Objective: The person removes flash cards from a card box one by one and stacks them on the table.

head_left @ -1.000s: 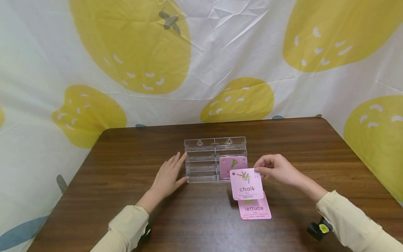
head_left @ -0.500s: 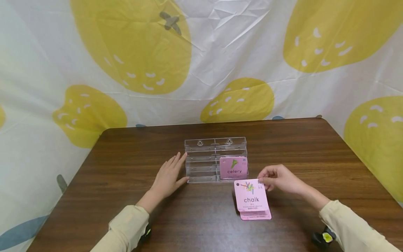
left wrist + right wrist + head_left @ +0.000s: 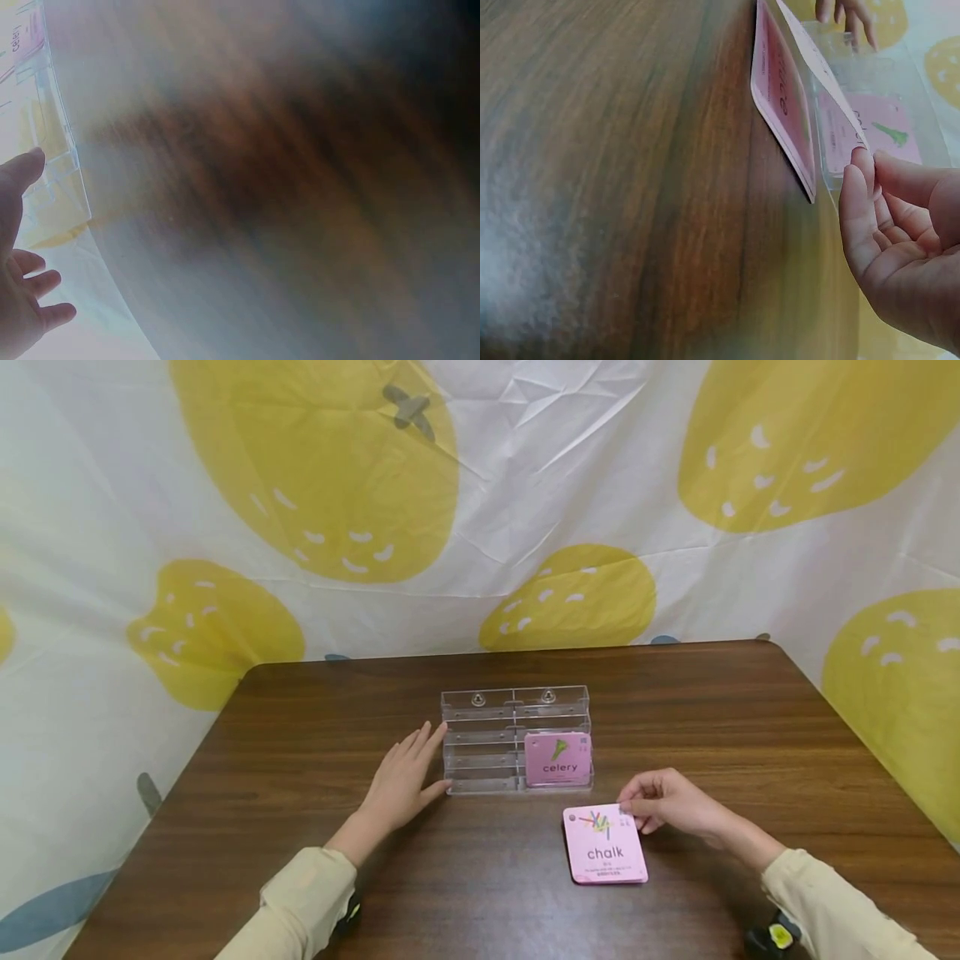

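Note:
My right hand [image 3: 675,806] pinches the upper right corner of a pink "chalk" flashcard [image 3: 604,850] between thumb and fingers. In the right wrist view this card slants above a pink lettuce flashcard [image 3: 776,90] on the table, with a gap at the held side; from the head the lower card is almost wholly covered. A clear plastic card rack [image 3: 480,762] with tiers in two columns stands farther back. Pink celery flashcards [image 3: 558,760] fill its front right slot. My left hand [image 3: 397,787], fingers extended, touches the rack's left side with thumb and fingertips.
Everything lies on a dark brown wooden table [image 3: 315,718] with rounded back corners. Behind it hangs a white cloth [image 3: 480,527] printed with yellow fruit. A dark wrist device [image 3: 776,935] shows under the right sleeve.
My right hand has lowered the chalk card toward me and down over the lettuce card, uncovering the celery card in the rack. The left hand has kept its place.

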`<state>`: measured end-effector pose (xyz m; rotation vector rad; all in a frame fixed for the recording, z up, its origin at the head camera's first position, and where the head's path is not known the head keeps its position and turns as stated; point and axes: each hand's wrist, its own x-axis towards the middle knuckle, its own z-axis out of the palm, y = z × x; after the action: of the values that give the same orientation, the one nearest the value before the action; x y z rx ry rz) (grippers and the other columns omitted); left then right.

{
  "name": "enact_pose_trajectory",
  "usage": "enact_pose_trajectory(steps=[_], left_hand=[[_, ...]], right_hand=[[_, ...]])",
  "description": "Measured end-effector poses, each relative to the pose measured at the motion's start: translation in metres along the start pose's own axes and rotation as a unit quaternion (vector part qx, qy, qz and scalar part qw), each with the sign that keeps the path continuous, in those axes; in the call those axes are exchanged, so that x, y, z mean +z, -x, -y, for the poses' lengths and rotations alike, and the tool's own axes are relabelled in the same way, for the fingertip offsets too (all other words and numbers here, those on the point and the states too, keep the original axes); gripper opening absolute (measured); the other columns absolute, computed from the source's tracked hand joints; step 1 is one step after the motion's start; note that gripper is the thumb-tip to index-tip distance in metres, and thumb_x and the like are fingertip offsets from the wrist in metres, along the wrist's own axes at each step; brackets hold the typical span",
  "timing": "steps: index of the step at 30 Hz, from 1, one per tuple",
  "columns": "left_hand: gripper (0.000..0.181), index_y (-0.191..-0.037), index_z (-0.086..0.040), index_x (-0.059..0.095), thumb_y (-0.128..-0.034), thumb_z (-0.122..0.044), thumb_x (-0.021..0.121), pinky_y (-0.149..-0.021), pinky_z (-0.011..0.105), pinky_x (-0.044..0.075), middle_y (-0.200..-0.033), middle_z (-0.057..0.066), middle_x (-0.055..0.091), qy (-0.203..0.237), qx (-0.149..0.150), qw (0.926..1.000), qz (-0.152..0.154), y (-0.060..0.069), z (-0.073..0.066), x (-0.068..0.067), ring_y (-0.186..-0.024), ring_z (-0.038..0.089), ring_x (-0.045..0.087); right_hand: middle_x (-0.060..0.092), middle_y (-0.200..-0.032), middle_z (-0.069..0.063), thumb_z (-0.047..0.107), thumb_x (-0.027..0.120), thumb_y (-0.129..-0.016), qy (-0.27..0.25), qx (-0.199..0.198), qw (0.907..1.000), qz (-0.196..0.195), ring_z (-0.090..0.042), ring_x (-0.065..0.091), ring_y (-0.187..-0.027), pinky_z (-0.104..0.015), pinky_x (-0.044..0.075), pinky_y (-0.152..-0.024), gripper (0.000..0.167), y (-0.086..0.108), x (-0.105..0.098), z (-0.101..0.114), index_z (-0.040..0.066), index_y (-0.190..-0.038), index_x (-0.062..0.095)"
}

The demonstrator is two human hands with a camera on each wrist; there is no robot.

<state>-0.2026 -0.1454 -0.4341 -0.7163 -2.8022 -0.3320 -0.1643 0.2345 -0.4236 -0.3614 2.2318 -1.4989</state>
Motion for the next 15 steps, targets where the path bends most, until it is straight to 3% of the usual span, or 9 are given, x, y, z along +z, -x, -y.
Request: enact_pose_trajectory(steps=[15], left_hand=[[0.079,-0.145,-0.013,0.024,-0.0816,-0.035,0.066,-0.1,0.053,0.031,-0.142,0.021,0.033,0.002,-0.004,1.0,0.003,0.0002,-0.0006,-0.0006,-0.126,0.034,0.037]], right_hand=[[0.057,-0.071,-0.003,0.004,0.058,-0.086,-0.005,0.012,0.9999,-0.003,-0.009,0.055,-0.059,-0.023,0.051,-0.051,0.021,0.0,0.0065,-0.0089,-0.014,-0.094,0.058]])
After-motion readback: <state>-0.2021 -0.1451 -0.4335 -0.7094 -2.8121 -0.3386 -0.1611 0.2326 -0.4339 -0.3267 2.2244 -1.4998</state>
